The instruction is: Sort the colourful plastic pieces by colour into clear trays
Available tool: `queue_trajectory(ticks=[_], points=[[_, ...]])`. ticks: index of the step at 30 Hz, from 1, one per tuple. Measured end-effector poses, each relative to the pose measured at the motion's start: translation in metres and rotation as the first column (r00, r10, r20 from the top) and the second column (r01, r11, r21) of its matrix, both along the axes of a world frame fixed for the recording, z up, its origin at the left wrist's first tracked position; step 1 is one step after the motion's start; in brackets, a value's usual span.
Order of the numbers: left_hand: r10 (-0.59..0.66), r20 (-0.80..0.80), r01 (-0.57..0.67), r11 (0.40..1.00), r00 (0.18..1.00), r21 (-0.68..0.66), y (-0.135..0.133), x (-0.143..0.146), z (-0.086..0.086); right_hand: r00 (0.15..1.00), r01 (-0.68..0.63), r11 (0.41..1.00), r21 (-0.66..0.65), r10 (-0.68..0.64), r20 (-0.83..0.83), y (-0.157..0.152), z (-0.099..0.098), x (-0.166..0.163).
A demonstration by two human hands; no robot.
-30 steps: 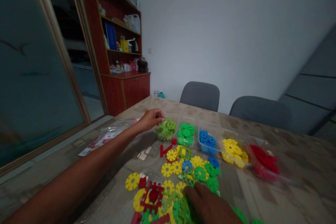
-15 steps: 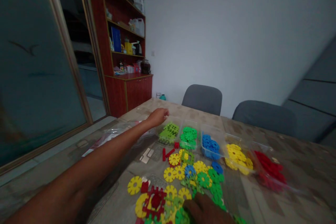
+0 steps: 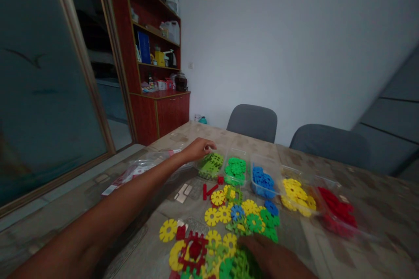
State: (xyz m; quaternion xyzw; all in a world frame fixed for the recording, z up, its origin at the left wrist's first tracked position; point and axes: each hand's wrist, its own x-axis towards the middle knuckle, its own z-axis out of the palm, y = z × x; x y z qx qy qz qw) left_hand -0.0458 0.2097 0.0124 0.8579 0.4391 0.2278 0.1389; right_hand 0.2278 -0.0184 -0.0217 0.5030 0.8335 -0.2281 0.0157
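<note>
Running off the bottom edge, the right hand partly covers the loose light-green pieces at its nine o'clock — its fingertips are hidden, so whether they grip any I cannot tell. Well apart, toward its eleven o'clock, the left hand curls by the clear box of light-green stock at its own four o'clock — any pinch is too dim to make out.

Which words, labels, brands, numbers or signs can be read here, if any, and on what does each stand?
None can be read.
Clear plastic bag with red-and-white markings: too blurred.
Small containers on the red-brown wooden shelf unit: any print too small.
Toothed round plastic pieces and clear plastic tubs: no lettering visible.
</note>
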Motion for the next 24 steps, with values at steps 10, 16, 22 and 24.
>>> queue_trajectory(ticks=[10,16,22,24], points=[[-0.003,0.167,0.002,1.0,0.986,0.009,-0.059,-0.012,0.008,0.989,0.096,0.986,-0.139,-0.111,-0.101,-0.005,0.035,0.003],[-0.02,0.189,0.022,1.0,0.982,-0.011,-0.08,-0.024,0.008,0.995,0.081,0.985,-0.155,-0.089,-0.049,-0.004,0.031,0.007],[0.102,0.207,-0.105,0.995,0.973,0.001,-0.074,-0.038,-0.001,0.995,0.05,0.999,-0.02,-0.052,-0.09,0.016,0.054,-0.002],[0.13,0.21,-0.134,0.991,0.969,0.008,-0.073,-0.039,-0.003,0.995,0.011,0.994,0.11,-0.001,-0.095,0.041,0.065,-0.01]])
